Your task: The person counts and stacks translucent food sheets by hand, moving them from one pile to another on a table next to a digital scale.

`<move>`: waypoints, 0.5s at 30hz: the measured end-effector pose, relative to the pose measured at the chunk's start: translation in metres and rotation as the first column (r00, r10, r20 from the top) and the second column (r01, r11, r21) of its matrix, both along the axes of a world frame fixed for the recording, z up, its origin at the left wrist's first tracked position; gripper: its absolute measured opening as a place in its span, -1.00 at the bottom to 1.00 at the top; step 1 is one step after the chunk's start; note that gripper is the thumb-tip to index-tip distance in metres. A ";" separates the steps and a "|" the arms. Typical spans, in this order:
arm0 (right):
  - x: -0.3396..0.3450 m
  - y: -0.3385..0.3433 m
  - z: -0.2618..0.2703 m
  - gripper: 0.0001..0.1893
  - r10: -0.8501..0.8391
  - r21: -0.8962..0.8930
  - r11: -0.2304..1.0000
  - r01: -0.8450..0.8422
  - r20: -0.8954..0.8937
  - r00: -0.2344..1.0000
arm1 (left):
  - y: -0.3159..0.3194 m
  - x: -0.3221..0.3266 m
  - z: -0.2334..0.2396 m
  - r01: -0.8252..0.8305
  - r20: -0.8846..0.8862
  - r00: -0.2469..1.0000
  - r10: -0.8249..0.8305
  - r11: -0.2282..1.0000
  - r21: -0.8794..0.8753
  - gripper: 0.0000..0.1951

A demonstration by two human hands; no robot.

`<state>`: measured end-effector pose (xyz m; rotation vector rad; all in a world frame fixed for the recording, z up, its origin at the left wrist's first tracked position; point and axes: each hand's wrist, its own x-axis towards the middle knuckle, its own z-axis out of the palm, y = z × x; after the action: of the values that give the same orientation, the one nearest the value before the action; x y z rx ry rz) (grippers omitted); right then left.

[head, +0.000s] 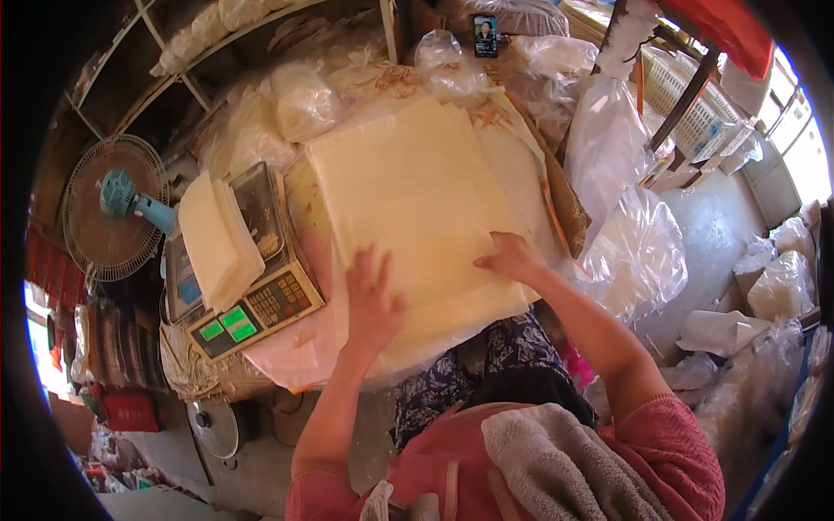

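Large, thin cream-coloured sheets (404,189) lie flat and overlapping on the table before me. My left hand (373,303) is over their near left part, fingers spread, with nothing held in it. At the right side of the sheets, my right hand (511,257) rests with its thumb and fingertips at the surface; whether it pinches an edge cannot be told. To the left stands a digital weighing scale (267,303) with green displays, and a folded stack of similar cream sheets (218,244) lies across its tray.
Filled clear plastic bags (303,101) sit along the table's back. A smartphone (485,36) stands upright behind them. Left of the scale is a fan (117,205). A large clear bag (635,254) hangs beyond the right edge, near a cardboard flap (563,189). A lidded pan (215,426) is below left.
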<state>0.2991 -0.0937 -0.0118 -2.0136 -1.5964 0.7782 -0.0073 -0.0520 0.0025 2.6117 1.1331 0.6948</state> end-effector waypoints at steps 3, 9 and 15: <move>-0.004 0.003 0.001 -0.36 -0.005 -0.031 1.000 0.005 0.003 1.000 | -0.006 0.006 -0.009 0.018 -0.279 0.960 -0.032 0.998 -0.052 -0.20; -0.026 -0.003 0.031 0.05 0.075 0.198 0.967 -0.161 0.382 0.921 | -0.007 0.004 -0.020 0.003 -0.334 0.943 -0.018 0.999 -0.045 -0.18; -0.018 -0.007 0.035 0.02 0.439 -0.095 0.878 -0.469 0.554 0.708 | 0.018 -0.002 -0.001 0.090 -0.362 0.921 -0.147 0.981 -0.170 -0.28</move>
<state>0.2813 -0.1006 0.0233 -1.9267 -2.4931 0.2762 -0.0093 -0.0342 0.0010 2.7206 1.0564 0.0795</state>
